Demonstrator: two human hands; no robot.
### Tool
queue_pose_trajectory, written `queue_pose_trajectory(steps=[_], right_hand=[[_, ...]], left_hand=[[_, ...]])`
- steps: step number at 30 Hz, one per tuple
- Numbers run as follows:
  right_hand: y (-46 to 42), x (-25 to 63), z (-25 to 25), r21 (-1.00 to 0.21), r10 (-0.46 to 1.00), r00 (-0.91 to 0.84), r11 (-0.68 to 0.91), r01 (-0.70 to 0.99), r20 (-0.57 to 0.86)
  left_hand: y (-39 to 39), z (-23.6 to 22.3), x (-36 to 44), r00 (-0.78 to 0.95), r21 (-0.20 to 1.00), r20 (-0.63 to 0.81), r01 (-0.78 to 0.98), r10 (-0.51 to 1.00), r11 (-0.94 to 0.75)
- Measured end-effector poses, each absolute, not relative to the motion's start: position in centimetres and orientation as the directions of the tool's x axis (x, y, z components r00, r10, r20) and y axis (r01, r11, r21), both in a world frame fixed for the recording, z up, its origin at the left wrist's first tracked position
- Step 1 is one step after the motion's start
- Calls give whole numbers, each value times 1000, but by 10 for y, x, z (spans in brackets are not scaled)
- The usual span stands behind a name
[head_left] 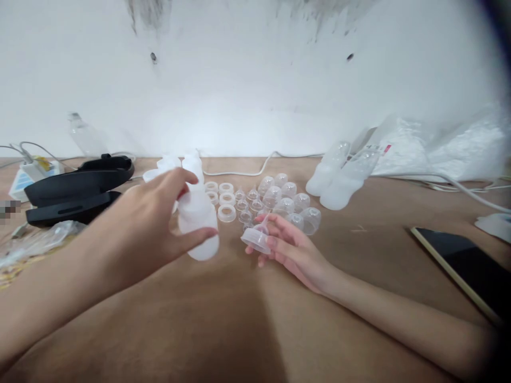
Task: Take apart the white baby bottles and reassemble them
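My left hand (167, 207) is held over a white baby bottle (198, 226), thumb and fingers spread apart. It partly covers the bottle, and I cannot tell whether it touches it. Between the thumb and fingers of my right hand (289, 244) is a translucent collar with a clear teat (257, 238), the teat pointing up. Behind the hands stand rows of white collars (227, 214), clear teats (245, 216) and clear dome caps (311, 219). More white bottles (193, 164) stand at the back, partly hidden by my left hand.
Black cases (80, 183) and a plastic bag (43, 244) lie at the left, near a power strip (30, 178). Wrapped bottles (339, 183) and white bags (435, 149) are at the back right. A phone (459, 260) lies at the right. A cable (255, 173) runs along the wall.
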State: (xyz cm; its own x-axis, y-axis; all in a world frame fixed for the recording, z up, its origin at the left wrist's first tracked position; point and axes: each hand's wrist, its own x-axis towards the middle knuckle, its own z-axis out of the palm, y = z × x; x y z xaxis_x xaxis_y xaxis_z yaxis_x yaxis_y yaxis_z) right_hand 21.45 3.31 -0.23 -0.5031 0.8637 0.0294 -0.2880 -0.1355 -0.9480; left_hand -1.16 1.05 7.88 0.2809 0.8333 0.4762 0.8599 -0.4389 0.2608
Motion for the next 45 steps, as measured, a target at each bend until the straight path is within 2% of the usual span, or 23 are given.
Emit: queue_pose_trajectory(steps=[3,9,13,15,19,21,24,29,34,37,40,43,45], right_hand=[[33,216,-3,-938,878,-473,-100,-331,73],[32,219,-8,-935,878,-477,-132,-330,44],[33,220,-9,-930,886,-462,-130,-345,47],[34,221,-9,-919,893,-446,-125,-374,60],[38,222,-8,-891,915,-399,-127,-436,65],[40,223,-7,-875,919,-391,-146,-461,52],[41,223,-8,-844,920,-390,-187,-503,29],[40,221,-10,-839,909,-414,-186,-512,51],[38,222,-10,-870,913,-406,-166,-465,43],[37,224,-10,-903,926,-370,-97,-418,71],[36,224,-9,-935,915,-386,-30,-353,116],[36,224,-8,-949,900,-413,0,-317,138],[35,224,-7,-956,899,-413,18,-294,144]], left_hand=[[12,60,1,410,329,425,761,807,-559],[17,24,15,330,605,424,589,843,-535],[15,6,16,396,699,189,588,899,-406],[14,1,15,407,718,163,576,899,-391],[16,3,9,376,710,362,482,853,-514],[18,5,5,334,711,403,472,852,-521],[21,4,1,298,709,395,504,869,-494],[22,4,0,349,594,377,619,858,-513],[20,6,2,352,599,356,626,866,-500],[19,9,3,377,646,292,601,879,-472],[20,16,3,395,774,168,514,903,-369],[24,20,2,428,925,-75,366,900,-97],[26,20,1,481,959,-217,267,849,94]])
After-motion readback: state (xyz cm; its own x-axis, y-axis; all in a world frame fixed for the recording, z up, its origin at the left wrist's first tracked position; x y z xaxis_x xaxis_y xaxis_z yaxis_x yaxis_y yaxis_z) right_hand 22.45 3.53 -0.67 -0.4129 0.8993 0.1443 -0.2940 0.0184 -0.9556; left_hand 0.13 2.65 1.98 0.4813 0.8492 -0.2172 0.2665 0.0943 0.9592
